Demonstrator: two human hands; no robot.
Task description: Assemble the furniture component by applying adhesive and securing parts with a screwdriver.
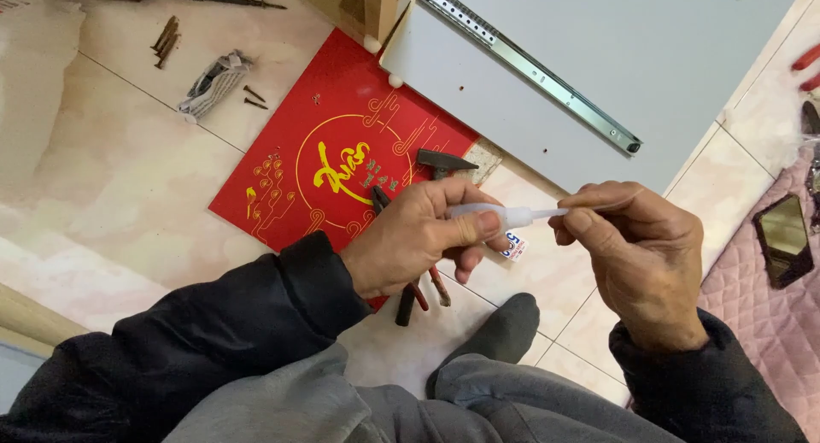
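Observation:
My left hand (418, 238) grips a small white glue tube (494, 212), thumb pressed along its body. My right hand (641, 255) pinches the tube's thin nozzle tip (555, 212) between thumb and forefinger. Both hands hover above the tiled floor. Under my left hand lie pliers with dark and red handles (410, 302), partly hidden by the hand. A small hammer (444, 162) rests on a red square sheet with gold ornament (290, 165).
A white panel with a metal drawer slide (547, 76) lies at the top right. Rusty nails (166, 40) and a crumpled paper wad (213, 82) sit at the upper left. A phone (784, 238) rests on pink quilted fabric at right. My dark-socked foot (504, 328) is below.

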